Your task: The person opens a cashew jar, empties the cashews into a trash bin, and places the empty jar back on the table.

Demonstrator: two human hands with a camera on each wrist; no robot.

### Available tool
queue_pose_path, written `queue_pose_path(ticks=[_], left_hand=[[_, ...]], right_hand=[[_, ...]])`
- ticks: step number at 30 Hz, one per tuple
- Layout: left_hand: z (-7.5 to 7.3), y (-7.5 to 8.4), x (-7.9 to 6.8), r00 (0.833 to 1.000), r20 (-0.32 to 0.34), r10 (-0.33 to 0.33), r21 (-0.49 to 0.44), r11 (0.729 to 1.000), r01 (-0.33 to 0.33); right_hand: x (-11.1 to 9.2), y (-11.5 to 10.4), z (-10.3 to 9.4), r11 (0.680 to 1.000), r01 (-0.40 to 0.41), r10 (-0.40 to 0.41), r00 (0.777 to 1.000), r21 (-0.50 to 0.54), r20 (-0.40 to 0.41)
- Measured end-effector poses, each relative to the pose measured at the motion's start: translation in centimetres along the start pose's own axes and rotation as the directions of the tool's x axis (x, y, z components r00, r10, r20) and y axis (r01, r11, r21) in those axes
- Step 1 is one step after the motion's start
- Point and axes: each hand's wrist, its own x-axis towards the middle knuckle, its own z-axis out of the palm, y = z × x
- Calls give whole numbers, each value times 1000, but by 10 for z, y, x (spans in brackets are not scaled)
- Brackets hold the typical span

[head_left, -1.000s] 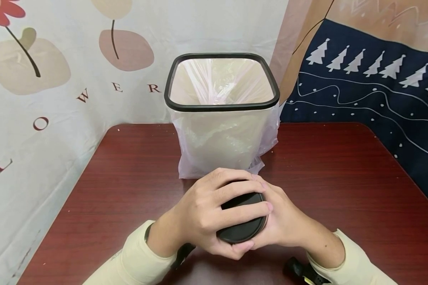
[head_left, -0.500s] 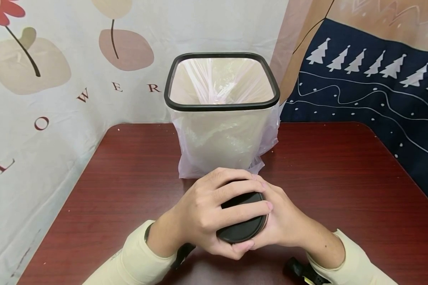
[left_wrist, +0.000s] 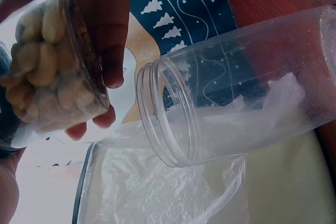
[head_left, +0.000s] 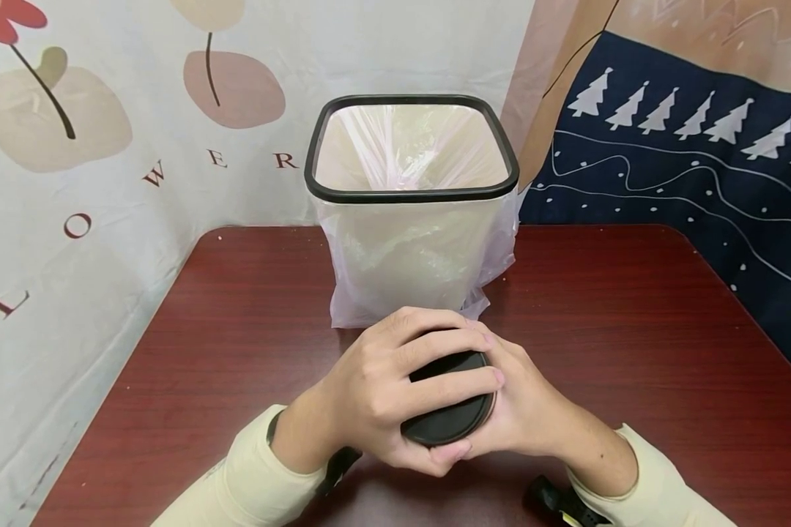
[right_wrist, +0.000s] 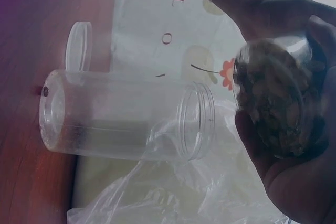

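Observation:
Both hands meet around a clear jar of tan nuts (left_wrist: 47, 61) in front of the bin. Its round black lid (head_left: 451, 421) faces up toward the head camera. My left hand (head_left: 385, 399) lies over the top, its spread fingers curved across the lid and its thumb at the near rim. From the right side, my right hand (head_left: 521, 402) grips the jar's body. Below the hands stands a larger clear plastic jar (right_wrist: 126, 116) without a lid, its threaded mouth facing the nut jar. The hands hide this larger jar in the head view.
A bin (head_left: 402, 252) with a black rim and a pale translucent bag stands just beyond the hands. A clear round lid (right_wrist: 79, 48) sits on the red-brown table (head_left: 633, 307) by the larger jar. Printed cloths (head_left: 685, 168) hang behind and beside the table.

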Motion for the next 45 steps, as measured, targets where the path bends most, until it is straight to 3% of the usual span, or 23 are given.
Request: queue_pose_path(ticks=[22,37,45], left_hand=[[2,0,-2,997,-10,-76,24,997,76],[3,1,-3,993,-9,-114,29,993,115],[3,0,-3,993,8,-117,19,993,117]], right_hand=[[-1,-1,5,996,-2,-7,995,-93,-97],[-2,-1,6,995,-31,20,993,-92,-114],[1,0,1,998,-46,43,997,-44,-66]])
